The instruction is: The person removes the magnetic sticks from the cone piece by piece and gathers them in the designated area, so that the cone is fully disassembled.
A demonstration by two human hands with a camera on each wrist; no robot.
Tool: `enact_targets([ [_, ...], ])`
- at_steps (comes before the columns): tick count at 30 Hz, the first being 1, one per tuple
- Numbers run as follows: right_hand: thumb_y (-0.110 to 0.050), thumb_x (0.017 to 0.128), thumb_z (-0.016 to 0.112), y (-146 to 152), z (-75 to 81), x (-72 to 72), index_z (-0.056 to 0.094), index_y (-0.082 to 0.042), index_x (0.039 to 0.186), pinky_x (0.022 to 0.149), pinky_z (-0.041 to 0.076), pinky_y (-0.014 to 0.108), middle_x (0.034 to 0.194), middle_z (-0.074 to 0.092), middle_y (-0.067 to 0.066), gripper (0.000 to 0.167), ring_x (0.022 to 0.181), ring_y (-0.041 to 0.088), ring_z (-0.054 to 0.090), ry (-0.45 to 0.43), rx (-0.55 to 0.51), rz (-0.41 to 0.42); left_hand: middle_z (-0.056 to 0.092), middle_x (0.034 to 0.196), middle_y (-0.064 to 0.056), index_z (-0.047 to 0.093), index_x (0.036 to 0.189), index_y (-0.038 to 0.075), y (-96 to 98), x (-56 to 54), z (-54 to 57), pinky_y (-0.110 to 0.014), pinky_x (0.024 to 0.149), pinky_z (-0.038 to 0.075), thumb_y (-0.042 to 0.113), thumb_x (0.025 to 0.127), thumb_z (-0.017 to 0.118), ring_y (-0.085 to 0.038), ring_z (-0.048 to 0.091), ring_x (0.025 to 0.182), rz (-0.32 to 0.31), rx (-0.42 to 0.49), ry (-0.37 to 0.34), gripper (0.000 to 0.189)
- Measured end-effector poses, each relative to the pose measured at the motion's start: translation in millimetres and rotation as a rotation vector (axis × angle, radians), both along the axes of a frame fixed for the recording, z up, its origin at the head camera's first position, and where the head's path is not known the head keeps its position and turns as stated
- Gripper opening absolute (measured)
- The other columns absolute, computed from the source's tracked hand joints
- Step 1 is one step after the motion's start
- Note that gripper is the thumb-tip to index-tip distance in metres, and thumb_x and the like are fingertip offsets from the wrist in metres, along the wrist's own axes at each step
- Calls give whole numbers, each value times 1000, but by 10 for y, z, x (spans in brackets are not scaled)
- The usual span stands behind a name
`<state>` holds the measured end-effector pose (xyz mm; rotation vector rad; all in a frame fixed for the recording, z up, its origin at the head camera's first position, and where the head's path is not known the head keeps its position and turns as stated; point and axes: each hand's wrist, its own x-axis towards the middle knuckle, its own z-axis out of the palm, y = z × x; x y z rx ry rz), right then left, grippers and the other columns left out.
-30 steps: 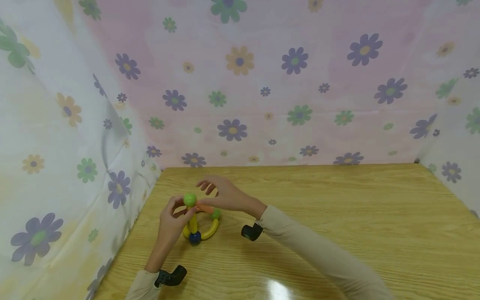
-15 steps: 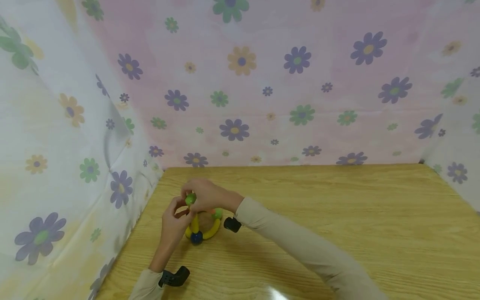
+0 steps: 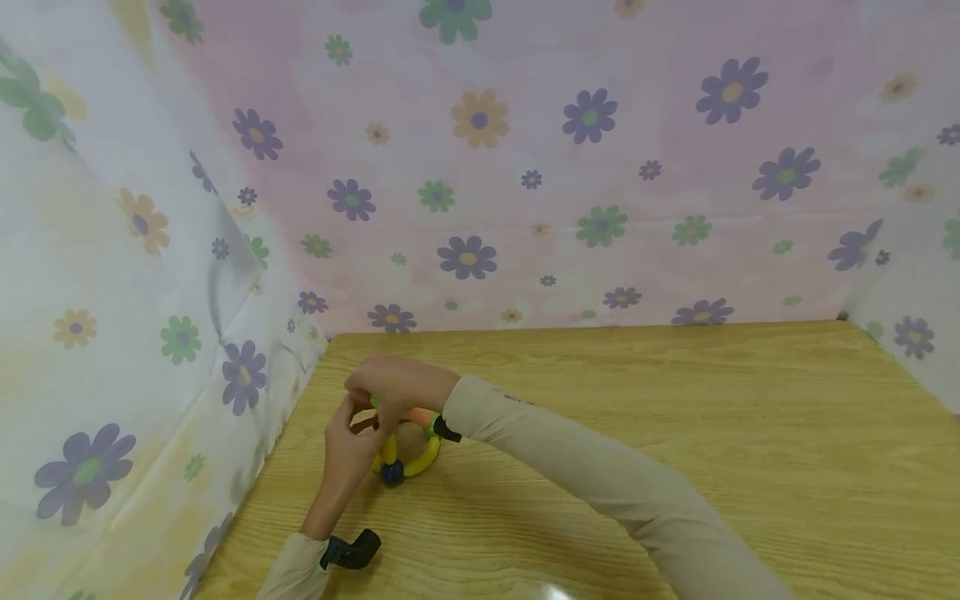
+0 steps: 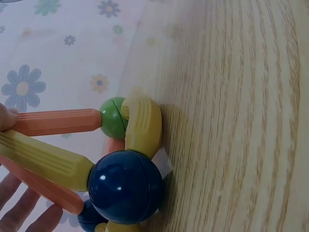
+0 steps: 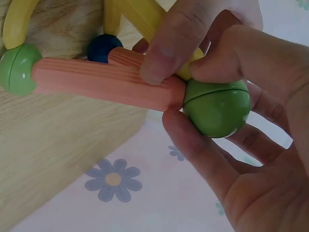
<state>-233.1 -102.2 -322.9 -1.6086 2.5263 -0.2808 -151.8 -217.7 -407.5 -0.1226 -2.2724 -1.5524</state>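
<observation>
A frame of coloured rods and balls stands on the table at the left. Its top green ball (image 5: 217, 113) joins salmon rods (image 5: 106, 83) and a yellow rod (image 4: 46, 159). My right hand (image 3: 397, 387) holds that ball with thumb and fingers, mostly covering it in the head view. Just below, my left hand (image 3: 347, 450) pinches the rods, its thumb (image 5: 166, 53) pressed against them in the right wrist view. Low on the frame are a dark blue ball (image 4: 126, 187), a second green ball (image 4: 113, 118) and curved yellow rods (image 3: 423, 460).
The wood-grain table (image 3: 637, 433) reaches far to the right. A flower-printed cloth (image 3: 517, 167) hangs behind it and along both sides. Each wrist wears a black camera, such as the left wrist camera (image 3: 352, 550).
My right hand has moved left from beside the top green ball and has closed its fingers around it. My left hand keeps its hold on the rods.
</observation>
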Motion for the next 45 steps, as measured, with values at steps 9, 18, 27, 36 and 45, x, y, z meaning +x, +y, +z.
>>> enact_targets([
  [9,-19,75,80,48,-67,-22,63,-8,90,59,39,18,77,58,-3,25,69,9,51,-8,-46,19,58,104,-15,58,108,-2,50,3,-17,-50,87,49,0,83,69,-14,54,98,-1,3,7,27],
  [18,-16,77,79,122,-95,0,59,-10,87,63,38,19,76,53,-4,24,73,11,48,-23,-102,-25,60,104,-13,59,107,0,70,33,11,-46,83,51,6,84,71,-20,56,100,29,-33,28,27],
  [27,-14,77,79,224,-148,63,61,-9,97,62,36,18,85,51,-3,27,74,11,46,26,-195,-70,57,97,-13,59,107,-3,94,13,-5,-18,52,39,4,82,73,-30,49,74,61,-109,95,29],
  [36,-10,73,78,264,-211,35,58,-12,89,58,41,15,84,58,-2,26,73,11,49,-80,-323,-201,59,100,-9,63,110,2,7,-131,-160,-18,57,49,8,82,74,-10,56,79,39,-14,42,31],
  [45,-3,72,75,330,-307,-9,58,-9,84,52,46,15,80,61,2,22,64,10,54,-273,-520,-243,60,102,-9,64,111,3,20,-125,-127,-18,61,51,9,79,77,-12,57,82,10,5,4,35],
])
